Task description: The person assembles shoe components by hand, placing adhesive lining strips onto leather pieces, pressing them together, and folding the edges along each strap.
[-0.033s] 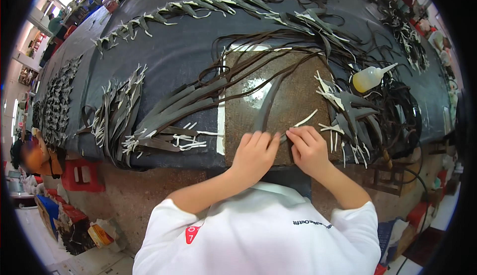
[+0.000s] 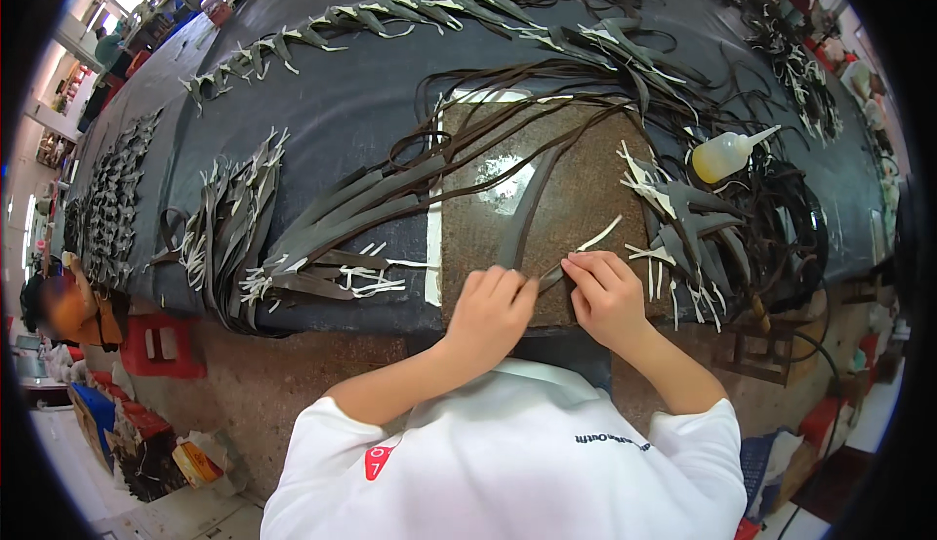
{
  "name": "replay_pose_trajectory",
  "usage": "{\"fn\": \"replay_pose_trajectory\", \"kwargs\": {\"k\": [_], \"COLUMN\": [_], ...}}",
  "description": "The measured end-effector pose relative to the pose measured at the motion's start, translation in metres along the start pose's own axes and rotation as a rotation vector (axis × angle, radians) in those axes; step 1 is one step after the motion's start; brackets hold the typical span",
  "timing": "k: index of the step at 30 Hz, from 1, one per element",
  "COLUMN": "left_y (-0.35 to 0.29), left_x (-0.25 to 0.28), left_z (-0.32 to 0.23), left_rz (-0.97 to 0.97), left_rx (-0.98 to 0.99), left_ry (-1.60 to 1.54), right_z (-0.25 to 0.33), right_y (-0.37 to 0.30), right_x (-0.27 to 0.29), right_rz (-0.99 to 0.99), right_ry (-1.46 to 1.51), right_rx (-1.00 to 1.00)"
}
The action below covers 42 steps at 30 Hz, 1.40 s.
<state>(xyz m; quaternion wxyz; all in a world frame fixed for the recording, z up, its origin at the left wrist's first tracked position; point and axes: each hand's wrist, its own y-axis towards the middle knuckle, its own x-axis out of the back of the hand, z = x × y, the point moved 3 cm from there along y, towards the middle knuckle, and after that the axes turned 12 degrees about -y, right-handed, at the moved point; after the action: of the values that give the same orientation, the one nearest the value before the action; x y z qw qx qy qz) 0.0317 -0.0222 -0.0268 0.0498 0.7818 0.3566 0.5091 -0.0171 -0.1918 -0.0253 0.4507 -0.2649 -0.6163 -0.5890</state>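
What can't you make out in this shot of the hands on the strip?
- Head view: near end of the dark strip, covered by the left hand and right hand.
- Whether the fingertips pinch or only press: too small.
- Bottle contents: unclear.
- Far table edge: bent and cut off by the fisheye rim.

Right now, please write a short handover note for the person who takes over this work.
Left hand: pressed flat on the near end of a dark leather strip.
Right hand: pinching the pale backing tape on that strip.
Strip lies on the brown work board.
Done, it seems: strip pieces piled to the right. Glue bottle lies beyond them.
Left: long strips on the left.
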Motion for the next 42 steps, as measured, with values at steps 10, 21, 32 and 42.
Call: {"fn": "replay_pose_trajectory", "kwargs": {"k": [10,21,32,42], "left_y": [-0.013,-0.012,-0.001,0.031], "left_x": [0.006,0.011,0.011,0.03], "left_z": [-0.013,-0.006,0.03,0.051], "left_rz": [0.142,0.123,0.129,0.205], "left_rx": [-0.144,-0.139,0.03,-0.179], "left_ry": [0.219,0.114,-0.323,-0.214], "right_z": [0.039,0.021,0.039,0.039], "right_y": [-0.003,-0.003,0.008,0.005], "right_x": [-0.006,0.002,0.001,-0.01], "right_rz": [-0.02,0.081,0.072,-0.045], "right_ry": [0.081,-0.039,0.161,0.409], "right_rx": [0.09,0.016,-0.07,-0.298]}}
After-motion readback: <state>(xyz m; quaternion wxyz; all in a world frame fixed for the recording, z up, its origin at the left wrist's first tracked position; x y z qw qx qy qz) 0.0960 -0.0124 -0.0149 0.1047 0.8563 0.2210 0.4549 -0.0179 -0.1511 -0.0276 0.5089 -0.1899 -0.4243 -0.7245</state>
